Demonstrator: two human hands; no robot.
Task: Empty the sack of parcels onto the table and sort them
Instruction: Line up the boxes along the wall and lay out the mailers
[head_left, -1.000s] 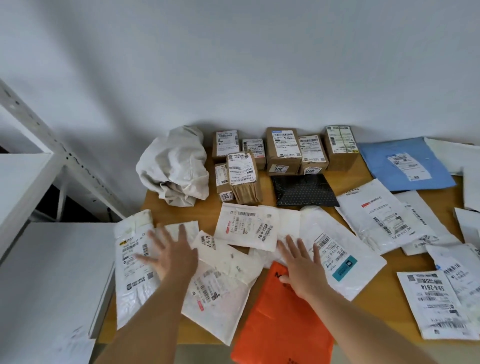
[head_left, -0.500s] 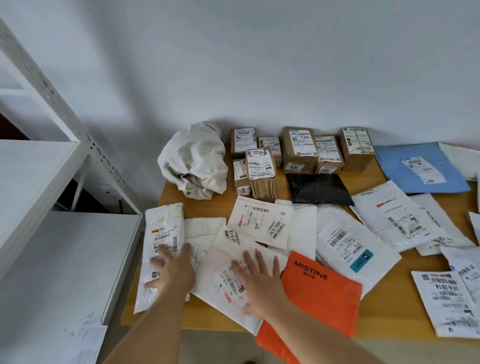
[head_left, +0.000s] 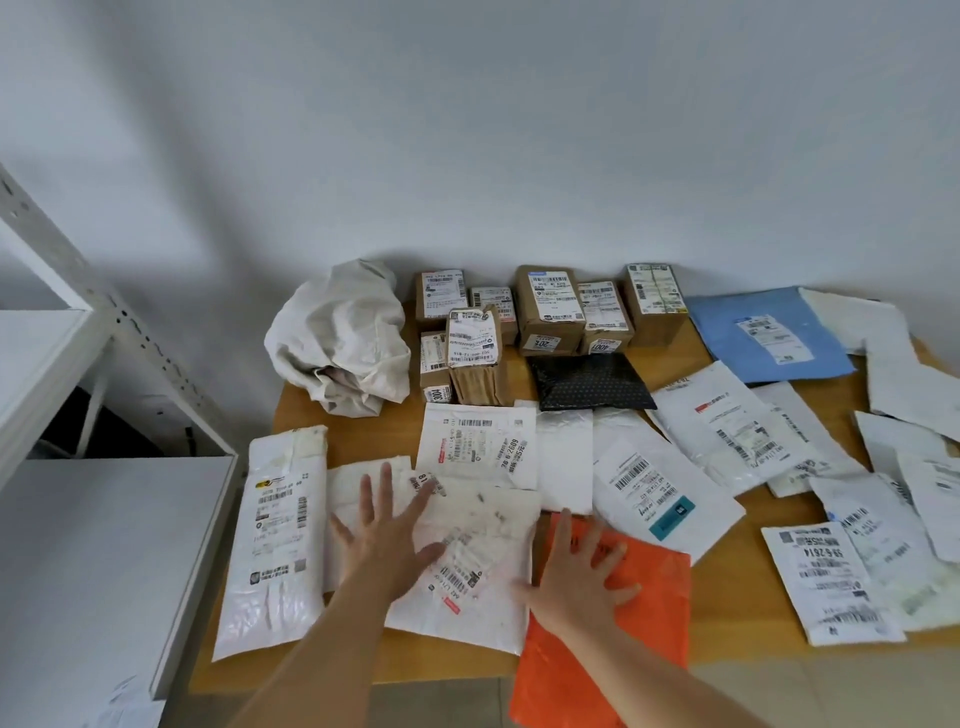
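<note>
The crumpled off-white cloth sack (head_left: 340, 338) lies slumped and apparently empty at the back left of the light wooden table (head_left: 748, 670), so the emptying looks done and the sorting is well under way. A cluster of small brown cardboard boxes (head_left: 550, 312) stands grouped along the wall beside the sack, while flat mailers cover the front and right: a blue plastic mailer (head_left: 769, 335) at the back right, a black dotted pouch (head_left: 592, 382) just in front of the boxes, and many white plastic mailers (head_left: 670, 486) that overlap one another, which suggests the soft parcels are not yet arranged into neat groups. The left hand (head_left: 387, 535) lies flat with fingers spread on a scuffed white padded mailer (head_left: 483, 551), gripping nothing. The right hand (head_left: 576, 566) is likewise open, fingers splayed, pressing on an orange plastic mailer (head_left: 608, 639) that hangs over the table's front edge. Compared with half a second ago, the left hand has left the long white mailer (head_left: 278, 530) at the far left and moved onto the scuffed one, and the right hand has shifted from that scuffed mailer onto the orange one, covering its printed lettering.
</note>
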